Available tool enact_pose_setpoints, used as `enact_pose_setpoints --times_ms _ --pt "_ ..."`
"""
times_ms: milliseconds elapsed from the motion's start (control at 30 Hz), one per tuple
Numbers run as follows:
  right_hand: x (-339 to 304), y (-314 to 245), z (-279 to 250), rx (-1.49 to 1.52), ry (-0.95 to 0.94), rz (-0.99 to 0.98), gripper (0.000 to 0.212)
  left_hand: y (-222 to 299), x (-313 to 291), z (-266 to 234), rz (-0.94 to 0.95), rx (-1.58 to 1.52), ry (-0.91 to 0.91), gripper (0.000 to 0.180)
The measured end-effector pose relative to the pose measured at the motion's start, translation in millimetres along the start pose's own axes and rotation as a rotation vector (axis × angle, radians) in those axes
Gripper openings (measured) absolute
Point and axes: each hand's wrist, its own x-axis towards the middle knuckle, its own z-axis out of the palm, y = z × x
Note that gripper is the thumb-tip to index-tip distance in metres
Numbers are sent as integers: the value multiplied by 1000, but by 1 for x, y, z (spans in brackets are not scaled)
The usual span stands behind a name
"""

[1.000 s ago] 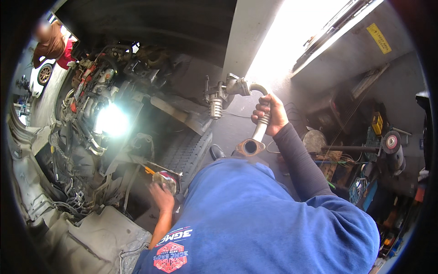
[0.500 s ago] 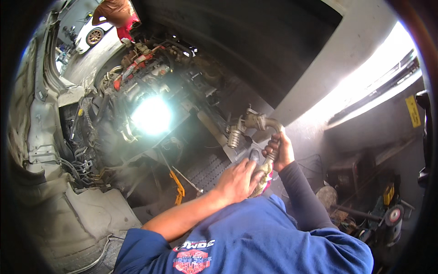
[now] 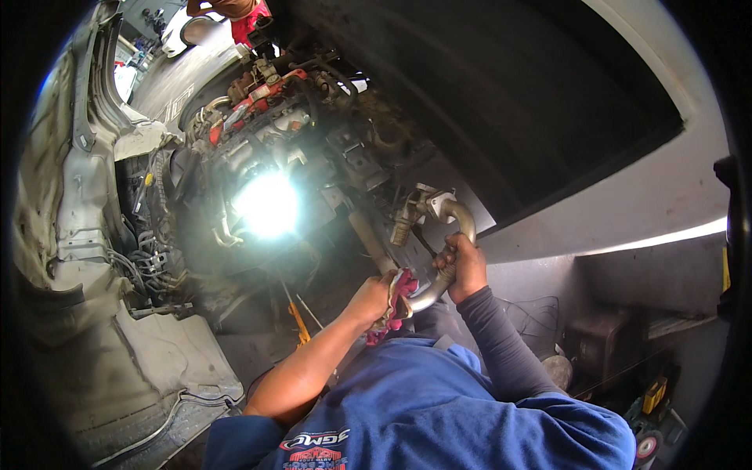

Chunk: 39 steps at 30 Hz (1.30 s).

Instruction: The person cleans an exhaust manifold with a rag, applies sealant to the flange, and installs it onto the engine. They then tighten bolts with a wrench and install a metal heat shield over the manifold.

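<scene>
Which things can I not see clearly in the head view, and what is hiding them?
Head view, all of these:
- Metal pipe: its lower opening is hidden by the red cloth and left hand; the right hand covers part of its middle.
- Engine parts: some are lost in the bright light's glare.
- Other person: cut off by the top edge.

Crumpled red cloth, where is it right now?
In the head view, the crumpled red cloth is just below centre, in the left hand, at the lower end of the curved silver metal pipe.
</scene>
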Motion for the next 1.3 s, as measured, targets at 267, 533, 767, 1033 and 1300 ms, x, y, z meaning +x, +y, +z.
enact_pose_setpoints --times_ms 267,533,767,1033,1300 --pt "28 -15 -6 132 -37 156 16 21 -16 -10 143 -264 -32 48" --pt "30 -30 -1 7 -51 79 16 70 -24 30 76 40 187 57" --pt "24 -34 -7 108 -141 52 17 -3 2 18 -12 -496 191 50" --pt "-4 -54 -20 297 -178 90 25 -110 -87 -69 -103 372 613 51" --pt "-45 -26 -43 375 -281 103 26 -244 -132 -47 -249 988 420 66"
